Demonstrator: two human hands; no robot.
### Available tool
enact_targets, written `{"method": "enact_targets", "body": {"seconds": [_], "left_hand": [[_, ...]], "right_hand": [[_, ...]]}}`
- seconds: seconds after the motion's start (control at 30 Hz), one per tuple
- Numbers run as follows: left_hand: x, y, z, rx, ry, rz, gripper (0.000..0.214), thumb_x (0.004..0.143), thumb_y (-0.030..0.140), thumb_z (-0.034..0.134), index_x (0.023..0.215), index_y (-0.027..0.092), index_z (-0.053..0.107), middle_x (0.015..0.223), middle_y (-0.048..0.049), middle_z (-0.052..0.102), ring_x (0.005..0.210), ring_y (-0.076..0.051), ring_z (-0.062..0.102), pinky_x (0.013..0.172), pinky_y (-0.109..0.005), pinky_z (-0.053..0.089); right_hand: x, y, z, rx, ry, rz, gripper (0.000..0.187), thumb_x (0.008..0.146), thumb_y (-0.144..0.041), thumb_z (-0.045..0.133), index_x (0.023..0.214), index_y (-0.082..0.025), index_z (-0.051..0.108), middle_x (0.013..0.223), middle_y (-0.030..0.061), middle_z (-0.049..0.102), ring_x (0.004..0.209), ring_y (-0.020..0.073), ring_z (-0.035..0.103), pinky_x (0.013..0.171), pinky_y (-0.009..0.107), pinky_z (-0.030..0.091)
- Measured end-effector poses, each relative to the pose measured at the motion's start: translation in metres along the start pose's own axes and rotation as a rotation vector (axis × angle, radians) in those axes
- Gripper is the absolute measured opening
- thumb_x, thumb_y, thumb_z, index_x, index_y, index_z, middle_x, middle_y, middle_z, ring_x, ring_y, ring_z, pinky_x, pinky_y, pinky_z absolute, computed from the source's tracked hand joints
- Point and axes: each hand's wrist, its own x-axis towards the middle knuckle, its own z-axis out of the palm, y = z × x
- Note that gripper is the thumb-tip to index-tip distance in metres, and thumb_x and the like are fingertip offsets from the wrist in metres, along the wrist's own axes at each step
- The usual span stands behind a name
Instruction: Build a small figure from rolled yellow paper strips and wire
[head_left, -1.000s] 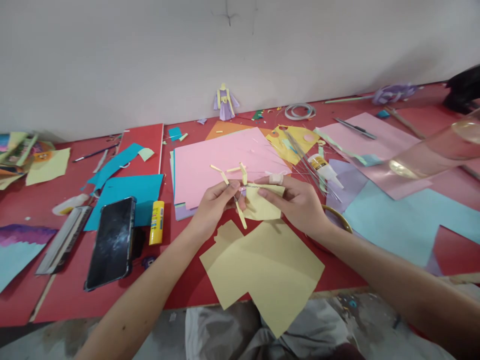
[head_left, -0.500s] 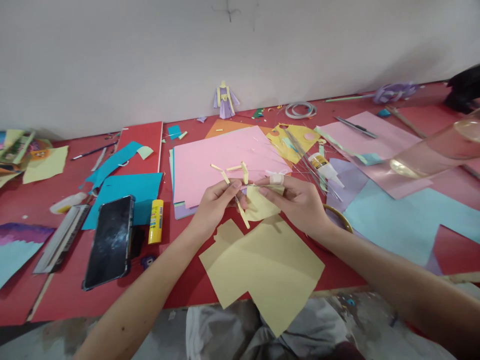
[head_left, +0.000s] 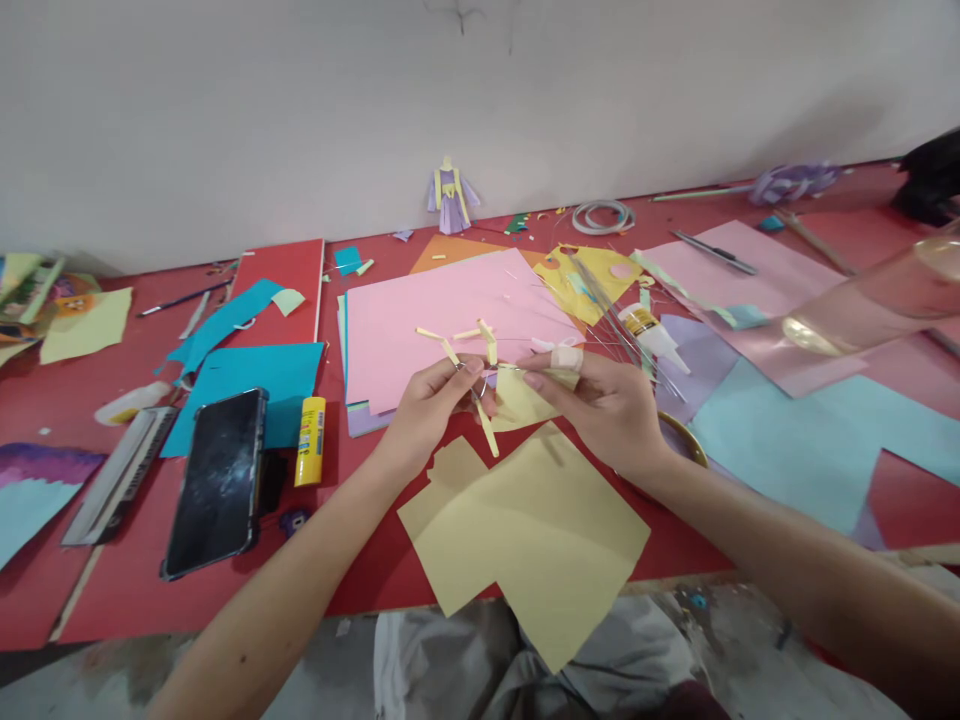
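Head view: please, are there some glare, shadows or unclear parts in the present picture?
In the head view, bright highlights on the clear container at right; in the same view, a broad soft shadow on the wall at upper right, a small one on the large yellow sheet; also there, fine detail on the yellow strips at the left hand is hard to make out.

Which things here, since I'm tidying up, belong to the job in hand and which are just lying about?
Job in hand:
yellow paper-strip frame, in the left hand
yellow paper piece, in the right hand

Seemingly just lying about:
phone
pale coil
glue stick
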Motion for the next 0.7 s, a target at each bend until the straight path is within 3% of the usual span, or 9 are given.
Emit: {"method": "enact_targets", "body": {"seconds": [0.57, 0.7], "left_hand": [[0.0, -0.0028, -0.0009, -0.017, -0.024, -0.011, 0.027, 0.091, 0.042, 0.058, 0.083, 0.017, 0.062, 0.067, 0.0, 0.064, 0.066, -0.012, 0.06, 0.066, -0.023, 0.049], [-0.0002, -0.0031, 0.0001, 0.024, -0.049, -0.033, 0.028, 0.091, 0.044, 0.058, 0.083, 0.017, 0.062, 0.068, -0.0009, 0.064, 0.067, -0.013, 0.061, 0.068, -0.025, 0.049]], "right_hand": [[0.0001, 0.0005, -0.0006, -0.029, -0.021, -0.023, 0.016, 0.087, -0.032, 0.065, 0.097, -0.027, 0.076, 0.09, 0.0012, 0.077, 0.079, 0.0193, 0.07, 0.067, 0.03, 0.055], [0.0002, 0.0038, -0.0003, 0.01, -0.098, -0.029, 0.018, 0.088, -0.031, 0.064, 0.1, -0.025, 0.076, 0.088, 0.0009, 0.076, 0.075, 0.0178, 0.069, 0.063, 0.028, 0.053]]}}
